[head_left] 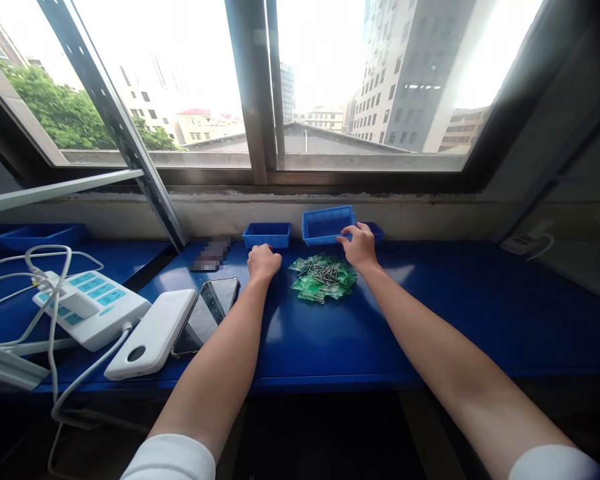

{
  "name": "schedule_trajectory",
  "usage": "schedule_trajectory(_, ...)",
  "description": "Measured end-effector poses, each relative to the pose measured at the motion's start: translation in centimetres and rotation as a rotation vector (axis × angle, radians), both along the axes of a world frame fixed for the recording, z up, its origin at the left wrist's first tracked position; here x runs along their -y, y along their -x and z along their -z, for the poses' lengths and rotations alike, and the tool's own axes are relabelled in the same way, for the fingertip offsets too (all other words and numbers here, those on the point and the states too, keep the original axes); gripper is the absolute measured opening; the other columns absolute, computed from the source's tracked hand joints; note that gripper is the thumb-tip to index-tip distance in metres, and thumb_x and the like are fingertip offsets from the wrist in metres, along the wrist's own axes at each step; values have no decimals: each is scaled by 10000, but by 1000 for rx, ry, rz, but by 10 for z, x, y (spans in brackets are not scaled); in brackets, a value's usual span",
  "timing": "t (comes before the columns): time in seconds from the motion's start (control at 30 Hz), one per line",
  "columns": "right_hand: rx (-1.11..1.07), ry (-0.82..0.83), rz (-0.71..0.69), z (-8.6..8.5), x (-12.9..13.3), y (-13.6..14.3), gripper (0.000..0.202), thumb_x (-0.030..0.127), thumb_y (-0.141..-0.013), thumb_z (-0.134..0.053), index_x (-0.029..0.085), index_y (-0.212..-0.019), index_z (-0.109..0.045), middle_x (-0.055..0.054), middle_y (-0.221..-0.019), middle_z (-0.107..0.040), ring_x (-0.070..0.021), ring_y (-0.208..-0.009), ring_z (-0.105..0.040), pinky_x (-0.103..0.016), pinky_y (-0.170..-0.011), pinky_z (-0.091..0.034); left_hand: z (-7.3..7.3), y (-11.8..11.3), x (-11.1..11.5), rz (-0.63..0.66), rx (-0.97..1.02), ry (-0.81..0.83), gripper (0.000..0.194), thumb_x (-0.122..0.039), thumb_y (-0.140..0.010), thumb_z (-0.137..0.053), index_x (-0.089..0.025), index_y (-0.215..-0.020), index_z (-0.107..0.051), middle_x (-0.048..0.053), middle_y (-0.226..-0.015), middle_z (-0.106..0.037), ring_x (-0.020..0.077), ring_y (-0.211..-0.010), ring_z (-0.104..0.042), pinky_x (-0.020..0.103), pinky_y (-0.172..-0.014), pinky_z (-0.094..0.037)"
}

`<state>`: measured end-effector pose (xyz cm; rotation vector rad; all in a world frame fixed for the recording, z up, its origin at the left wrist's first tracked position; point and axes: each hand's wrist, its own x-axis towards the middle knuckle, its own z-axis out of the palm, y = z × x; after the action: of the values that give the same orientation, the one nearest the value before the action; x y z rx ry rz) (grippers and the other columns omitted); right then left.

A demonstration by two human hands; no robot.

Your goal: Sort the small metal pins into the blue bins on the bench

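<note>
My left hand [264, 262] is curled on the blue tabletop [320, 347] — whether it grips anything, I cannot tell — by a small blue bin [267, 235] (its contents I can't make out). Next, the tilted blue tray [329, 225] shows me its bare plastic floor, behind heaped green packets [313, 290] topped with metal pins [329, 273]. My right hand [361, 249] pinches the tray's right end; handling it seems the step, calling for a steady pinch. Another blue bin [379, 232] sits partly behind.

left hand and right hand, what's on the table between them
In the head view, green packets topped with metal pieces lie between the left hand and right hand; the blue bin tilts just beyond.
</note>
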<state>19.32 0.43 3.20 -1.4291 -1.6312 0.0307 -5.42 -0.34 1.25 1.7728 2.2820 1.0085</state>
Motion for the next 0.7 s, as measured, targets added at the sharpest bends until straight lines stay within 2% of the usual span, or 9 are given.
schedule_trajectory(0.13, 60, 140, -9, -8, -19, 11, 215, 338, -732, -699, 175, -871, -680, -163, -1059, -555, -326, -1034, -555, -467, -911, -426, 9, -1, -1, -25, -124, 163, 291, -230, -668, -589, -88, -907, -674, 273, -1069, -596, 415, -1040, -556, 486, -817, -461)
schedule_trajectory(0.27, 91, 164, -45, -12, -39, 20, 293, 412, -682, -744, 162, -822, -686, -173, -946, -593, -342, -975, -569, -491, -885, -426, 14, -5, -4, 4, -149, 168, 205, -213, -683, -591, -128, -847, -680, 241, -956, -645, 375, -950, -611, 441, -744, -495)
schedule_trajectory(0.37, 116, 123, -92, -14, -52, 25, 341, 471, -600, -791, 180, -743, -683, -130, -802, -623, -324, -943, -580, -472, -887, -429, 9, -10, -4, 52, -110, 130, 152, -212, -715, -576, -146, -805, -680, 211, -889, -664, 347, -885, -635, 415, -716, -499)
schedule_trajectory(0.43, 126, 108, -113, -15, -57, 27, 358, 488, -550, -814, 187, -685, -674, -111, -743, -624, -313, -911, -590, -460, -872, -436, 4, -16, -2, 108, -66, 74, 151, -220, -755, -549, -157, -808, -675, 189, -889, -671, 332, -878, -636, 404, -720, -492)
schedule_trajectory(0.53, 166, 164, -73, -17, -62, 28, 374, 488, -520, -829, 180, -661, -672, -123, -737, -626, -330, -893, -596, -476, -842, -438, -4, -29, 2, 236, -19, 19, 140, -229, -783, -537, -186, -787, -670, 125, -872, -689, 290, -868, -636, 367, -740, -481)
schedule_trajectory(0.7, 213, 202, -20, -14, -63, 26, 384, 518, -538, -810, 188, -686, -681, -126, -807, -632, -326, -939, -587, -480, -863, -426, -8, -50, 14, 487, 33, -17, 141, -232, -795, -547, -192, -788, -682, 60, -814, -699, 217, -798, -633, 296, -720, -478)
